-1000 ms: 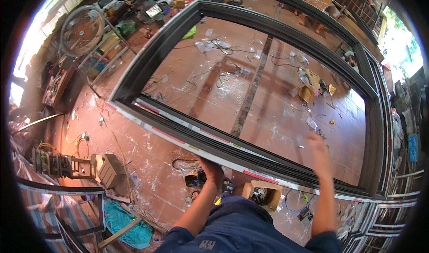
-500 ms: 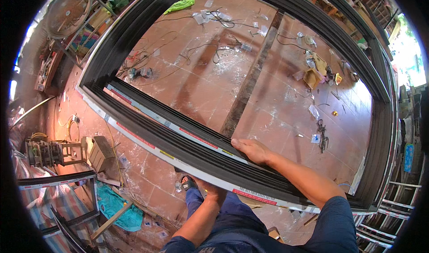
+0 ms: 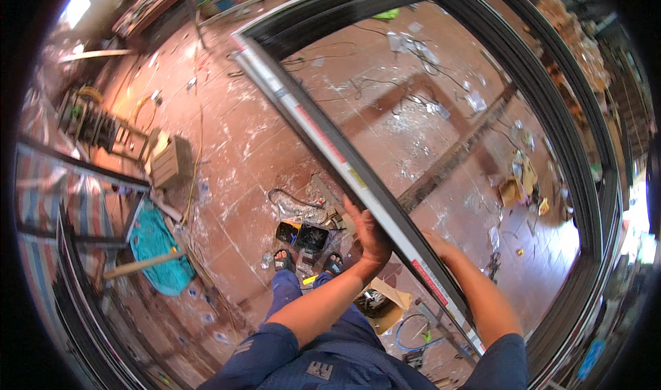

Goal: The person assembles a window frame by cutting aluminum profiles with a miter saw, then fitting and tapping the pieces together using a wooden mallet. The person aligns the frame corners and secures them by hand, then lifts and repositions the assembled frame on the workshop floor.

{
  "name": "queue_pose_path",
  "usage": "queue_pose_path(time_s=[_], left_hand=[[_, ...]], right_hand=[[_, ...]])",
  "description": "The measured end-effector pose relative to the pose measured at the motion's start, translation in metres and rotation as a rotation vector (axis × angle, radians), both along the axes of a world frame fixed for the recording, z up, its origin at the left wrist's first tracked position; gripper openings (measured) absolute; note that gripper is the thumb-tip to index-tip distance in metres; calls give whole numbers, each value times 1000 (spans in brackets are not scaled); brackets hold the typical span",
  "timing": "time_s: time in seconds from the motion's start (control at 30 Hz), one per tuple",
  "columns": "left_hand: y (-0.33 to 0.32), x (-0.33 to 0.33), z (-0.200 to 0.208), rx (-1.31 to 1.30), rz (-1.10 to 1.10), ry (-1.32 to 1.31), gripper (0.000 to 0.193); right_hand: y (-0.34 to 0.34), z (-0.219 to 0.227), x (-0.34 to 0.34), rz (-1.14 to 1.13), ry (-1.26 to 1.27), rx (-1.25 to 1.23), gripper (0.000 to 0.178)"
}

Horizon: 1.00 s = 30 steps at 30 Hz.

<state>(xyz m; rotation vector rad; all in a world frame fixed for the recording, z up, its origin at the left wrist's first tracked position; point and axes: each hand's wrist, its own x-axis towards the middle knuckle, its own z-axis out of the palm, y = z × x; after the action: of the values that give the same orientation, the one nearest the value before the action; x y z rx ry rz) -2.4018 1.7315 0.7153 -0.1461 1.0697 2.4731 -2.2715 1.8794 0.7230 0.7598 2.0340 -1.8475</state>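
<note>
A large black metal frame, shaped like a window or door frame, is held up at a slant before me. White edging with red and yellow labels runs along its near bar. My left hand presses against the outer side of that bar, its fingers pointing up along it. On the inner side my right hand grips the same bar; its fingertips are hidden behind it. Under the frame a long dark beam shows on the tiled floor.
By my feet lie a black open case and a cardboard box. To the left are a turquoise sheet, a wooden box and another dark frame. Cables and scraps litter the tiled floor.
The frame has turned, its near bar now steeper and its left corner farther up and right. Both hands have stayed on the bar, and the black case by my feet has come into view.
</note>
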Motion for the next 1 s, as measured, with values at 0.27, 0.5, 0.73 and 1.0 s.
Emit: queue_pose_path(time_s=[0.27,0.5,0.73,1.0], left_hand=[[-28,-53,-2,-485,-252,552,86],[-186,-94,-49,-437,-608,616,67],[-503,-180,-198,-1324,-1483,449,61],[-574,-219,-176,-1487,-1851,482,48]], right_hand=[[-45,186,-4,-236,106,901,32],[-260,179,78,-578,134,529,38],[-615,-87,265,-643,-828,216,56],[-834,-151,283,-1581,-631,-456,38]])
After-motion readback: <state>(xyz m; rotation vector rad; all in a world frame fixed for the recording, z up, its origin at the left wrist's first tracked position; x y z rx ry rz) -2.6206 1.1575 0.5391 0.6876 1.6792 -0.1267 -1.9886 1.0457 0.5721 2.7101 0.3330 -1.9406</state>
